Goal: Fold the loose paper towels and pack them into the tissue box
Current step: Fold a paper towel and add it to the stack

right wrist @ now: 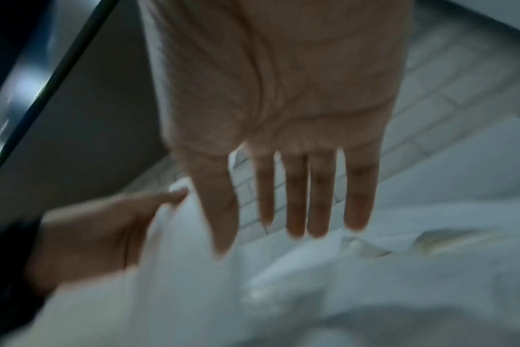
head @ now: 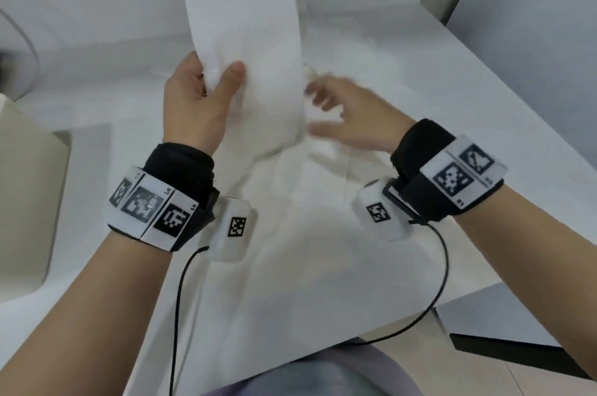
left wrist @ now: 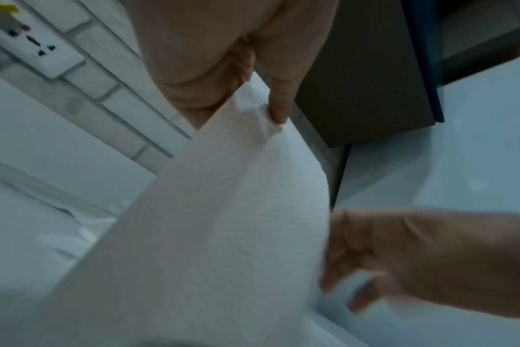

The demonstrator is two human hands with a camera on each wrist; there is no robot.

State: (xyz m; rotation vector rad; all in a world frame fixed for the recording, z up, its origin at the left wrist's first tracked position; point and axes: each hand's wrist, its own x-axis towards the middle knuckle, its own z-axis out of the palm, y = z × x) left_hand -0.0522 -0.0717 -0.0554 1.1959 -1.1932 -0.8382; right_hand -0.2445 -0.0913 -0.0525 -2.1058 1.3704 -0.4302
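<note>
The left hand (head: 197, 98) pinches a long, white, dimpled paper towel (head: 248, 50) upright above the white counter (head: 452, 79), while the right hand (head: 349, 114), fingers spread and relaxed, hovers just beside the towel, holding nothing.

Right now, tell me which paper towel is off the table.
The paper towel pinched in the left hand is raised upright; the other towels lie on the table. The right hand holds none.

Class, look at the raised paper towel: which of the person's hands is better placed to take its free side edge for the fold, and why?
Right. The left hand already pinches the paper towel at its left edge. The right hand is empty, fingers straight, right beside the free edge, so it probably needs only a short reach.
</note>
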